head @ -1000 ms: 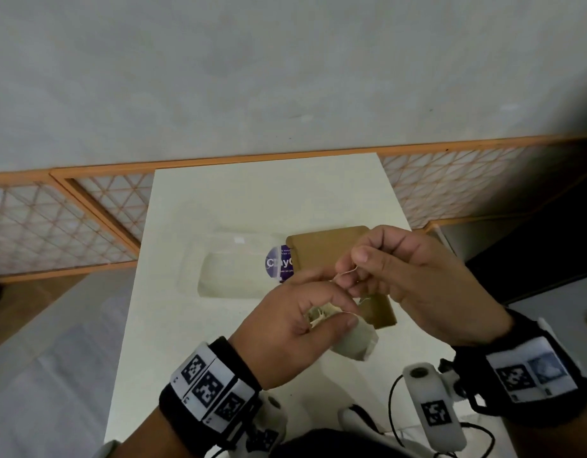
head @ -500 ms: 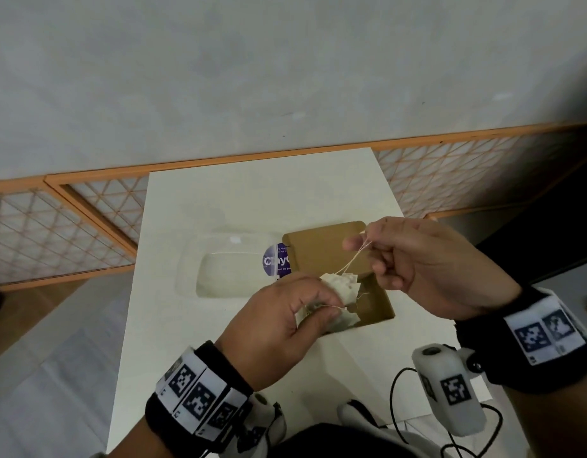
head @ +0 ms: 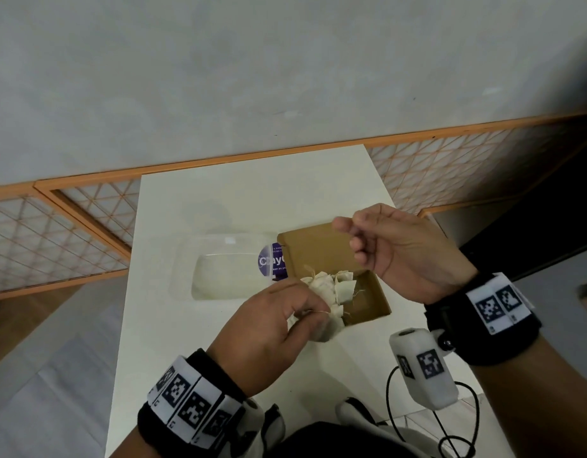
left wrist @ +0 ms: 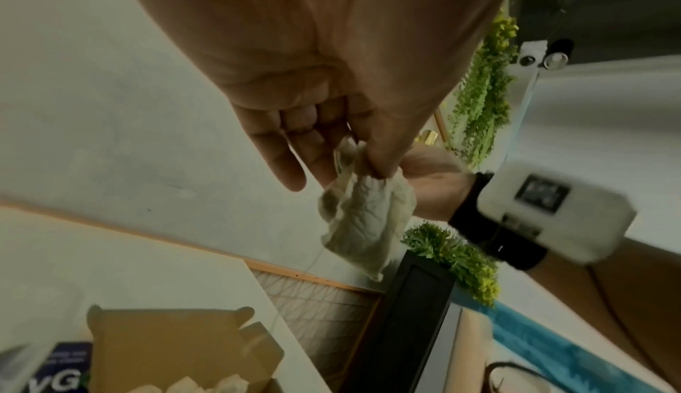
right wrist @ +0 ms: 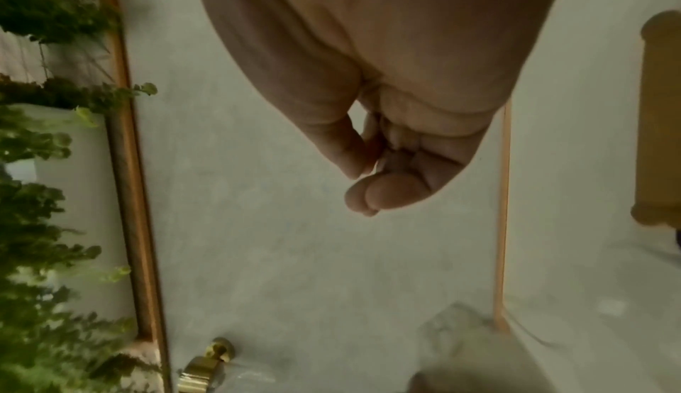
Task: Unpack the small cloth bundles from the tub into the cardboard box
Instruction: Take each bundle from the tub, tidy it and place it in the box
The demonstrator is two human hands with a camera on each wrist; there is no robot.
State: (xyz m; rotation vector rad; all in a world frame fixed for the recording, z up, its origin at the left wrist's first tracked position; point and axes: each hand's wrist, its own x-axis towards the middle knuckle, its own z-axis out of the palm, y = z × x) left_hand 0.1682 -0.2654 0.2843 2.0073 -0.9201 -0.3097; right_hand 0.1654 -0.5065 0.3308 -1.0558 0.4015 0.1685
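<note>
Already several bundles lie in the box, and the tub looks empty, so this seems the last. Pinched between left hand thumb and fingers, a crumpled cream bundle hangs below the grip, over the box. Beyond, the right hand curls, thumb against forefinger; whether on thread, I cannot tell.

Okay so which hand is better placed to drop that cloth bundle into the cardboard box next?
Left. The left hand already pinches the cloth bundle beside the cardboard box. The right hand is raised over the box, its fingers curled, with no bundle in it.
</note>
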